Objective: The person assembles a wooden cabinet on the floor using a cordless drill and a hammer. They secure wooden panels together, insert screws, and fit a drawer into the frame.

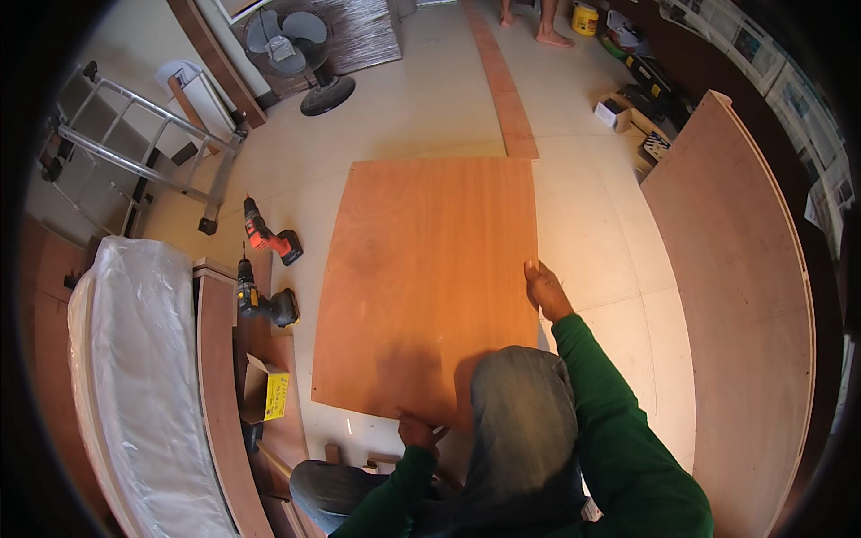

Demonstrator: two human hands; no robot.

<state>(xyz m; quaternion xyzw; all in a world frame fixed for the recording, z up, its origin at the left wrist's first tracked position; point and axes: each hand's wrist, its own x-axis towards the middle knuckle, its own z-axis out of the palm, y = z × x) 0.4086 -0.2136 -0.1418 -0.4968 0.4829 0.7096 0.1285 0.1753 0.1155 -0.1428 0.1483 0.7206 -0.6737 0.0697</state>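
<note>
A large orange-brown plywood panel (430, 269) lies in front of me, its near edge by my knees. My right hand (545, 289) grips the panel's right edge, fingers around the rim and thumb toward the top. At the near edge, left of my raised knee, my left hand (418, 430) holds the panel with its fingers on the rim; part of that hand is hidden in shadow. On the left side, a red and black cordless drill (267, 235) and a yellow and black cordless drill (260, 294) stand within arm's reach.
An open cardboard box (265, 391) sits below the drills, beside a plastic-wrapped panel (148, 377). A long board (735, 296) leans at the right. Farther off are an aluminium ladder (148, 148), a fan (309, 67), a wooden strip (502, 85) and another person's bare feet (554, 39).
</note>
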